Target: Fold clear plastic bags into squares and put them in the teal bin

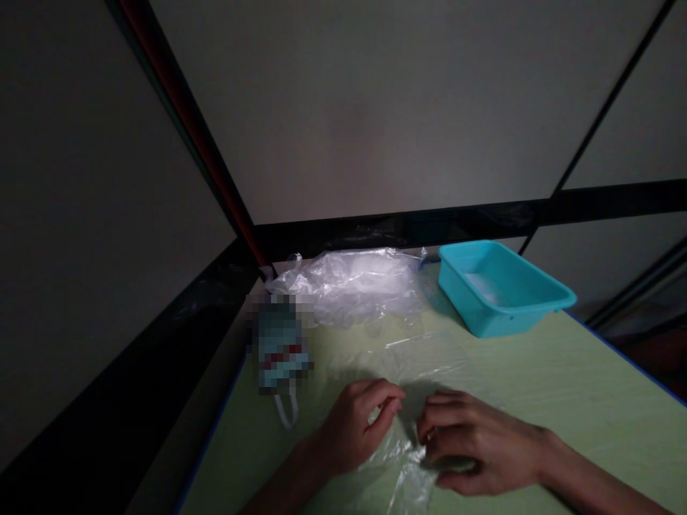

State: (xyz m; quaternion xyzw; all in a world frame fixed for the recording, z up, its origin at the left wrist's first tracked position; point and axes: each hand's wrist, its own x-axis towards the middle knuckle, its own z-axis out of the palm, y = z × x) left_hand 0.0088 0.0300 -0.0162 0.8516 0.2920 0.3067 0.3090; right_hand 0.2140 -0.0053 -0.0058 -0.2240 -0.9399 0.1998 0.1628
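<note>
A thin clear plastic bag [411, 476] lies spread and wrinkled on the pale green table, under and between both hands. My left hand [357, 425] is closed, thumb and forefinger pinched together over the bag, with a gap showing behind the fingertips. Just to its right, my right hand [475, 440] has its fingers curled inward and down onto the bag. The film bunches into shiny creases beside the right fingertips. How much of it each hand grips is partly hidden.
Behind the hands lies a heap of clear plastic bags [359, 282] against the wall. A turquoise plastic basin [509, 322] stands at the back right, something whitish inside it. At the left edge of the table [590, 400] is a pixelated item [282, 343] with a white loop.
</note>
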